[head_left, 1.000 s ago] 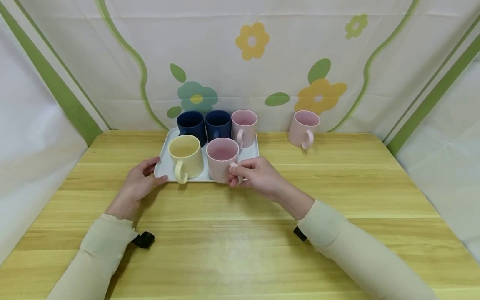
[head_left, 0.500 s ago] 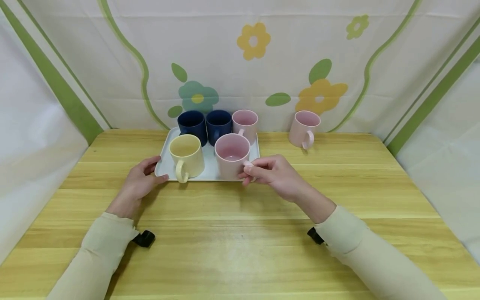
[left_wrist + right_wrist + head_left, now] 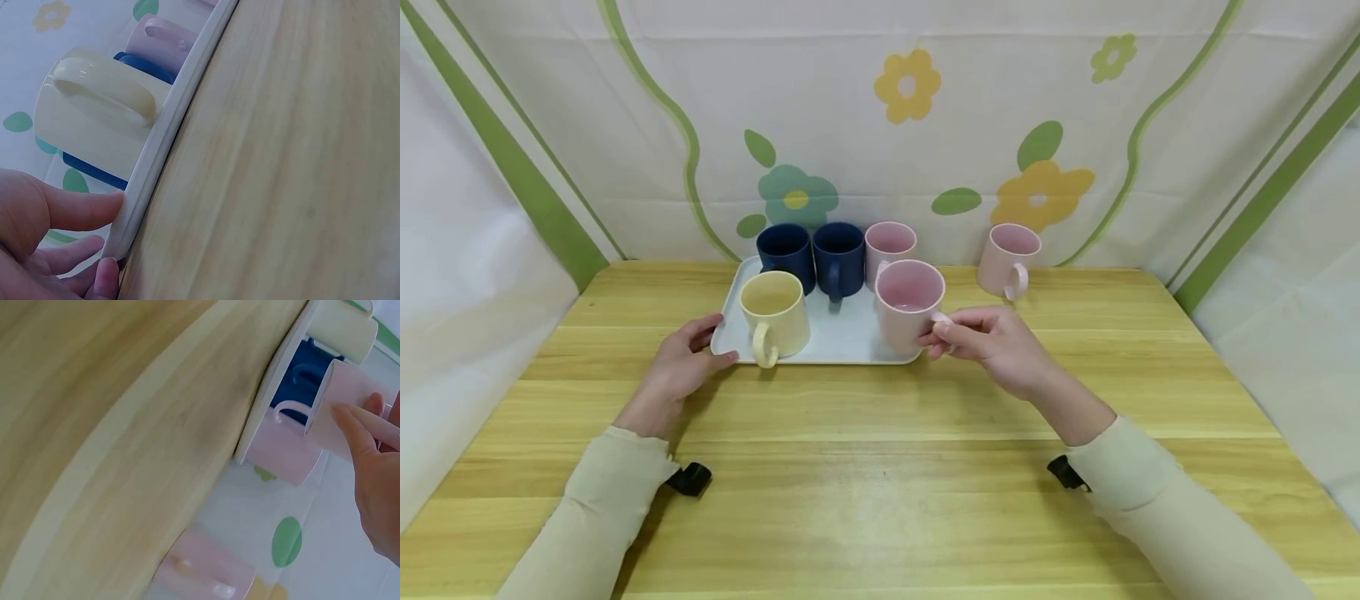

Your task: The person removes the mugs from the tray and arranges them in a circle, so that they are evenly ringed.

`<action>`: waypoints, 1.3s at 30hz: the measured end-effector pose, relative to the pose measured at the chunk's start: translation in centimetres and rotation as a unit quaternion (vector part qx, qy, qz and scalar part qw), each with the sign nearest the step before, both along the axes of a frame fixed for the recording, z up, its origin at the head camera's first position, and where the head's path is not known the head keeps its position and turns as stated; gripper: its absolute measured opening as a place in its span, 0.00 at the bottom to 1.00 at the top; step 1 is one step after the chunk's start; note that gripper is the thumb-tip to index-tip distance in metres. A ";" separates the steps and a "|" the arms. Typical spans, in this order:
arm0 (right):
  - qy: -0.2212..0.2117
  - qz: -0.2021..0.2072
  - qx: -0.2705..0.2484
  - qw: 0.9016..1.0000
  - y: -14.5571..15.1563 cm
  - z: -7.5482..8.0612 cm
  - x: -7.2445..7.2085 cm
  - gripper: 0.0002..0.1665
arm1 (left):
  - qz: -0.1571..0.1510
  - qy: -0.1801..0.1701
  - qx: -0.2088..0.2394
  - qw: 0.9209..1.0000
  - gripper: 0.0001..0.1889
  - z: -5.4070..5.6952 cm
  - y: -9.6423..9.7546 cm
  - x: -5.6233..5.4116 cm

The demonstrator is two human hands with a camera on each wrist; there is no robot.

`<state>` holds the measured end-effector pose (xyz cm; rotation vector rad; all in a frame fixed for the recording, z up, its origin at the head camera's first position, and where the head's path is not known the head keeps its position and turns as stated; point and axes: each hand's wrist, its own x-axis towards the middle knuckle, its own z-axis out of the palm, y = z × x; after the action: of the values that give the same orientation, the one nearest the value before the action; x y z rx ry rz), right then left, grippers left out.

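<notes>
My right hand [image 3: 1000, 350] pinches the handle of a pink mug [image 3: 904, 329], upright over the front right part of the white tray [image 3: 842, 337]. In the right wrist view a gap shows between this mug's base and the tray. At the tray's front left corner, my left hand [image 3: 673, 367] grips the rim, its thumb on the front edge in the left wrist view. Nearest that hand on the tray stands a pale yellow mug [image 3: 780, 321]. Behind are two navy mugs, one left [image 3: 786, 250] and one right [image 3: 838, 258], and a second pink mug [image 3: 891, 242], partly hidden by the held one.
Another pink mug [image 3: 1009, 262] stands on the wooden table [image 3: 865, 500] to the right of the tray, close to the back. A white cloth [image 3: 835, 92] printed with flowers rises behind the table, and white cloth sides flank it.
My right hand has carried the pink mug rightward across the tray's front, raising it a little, from beside the yellow mug to the front right corner. My left hand stays on the tray.
</notes>
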<state>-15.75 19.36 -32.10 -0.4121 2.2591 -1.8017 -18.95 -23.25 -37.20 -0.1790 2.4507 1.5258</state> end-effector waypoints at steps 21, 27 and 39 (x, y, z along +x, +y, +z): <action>0.014 0.035 -0.148 0.988 9.8 -0.7 0.1 0.15 | 0.001 0.006 0.002 1.000 0.44 -0.1 -0.1 0.0; 0.014 0.028 -0.183 0.983 12.9 -0.7 0.0 0.17 | 0.001 0.009 0.004 1.000 0.44 -0.2 -0.1 0.0; 0.022 0.040 -0.244 0.969 18.6 -1.9 -0.7 0.23 | 0.002 0.002 0.003 1.000 0.44 -0.2 0.0 0.0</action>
<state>-16.43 37.97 -33.96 -0.6185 1.7696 -2.3163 -18.91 -23.21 -37.37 -0.1805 2.4509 1.5362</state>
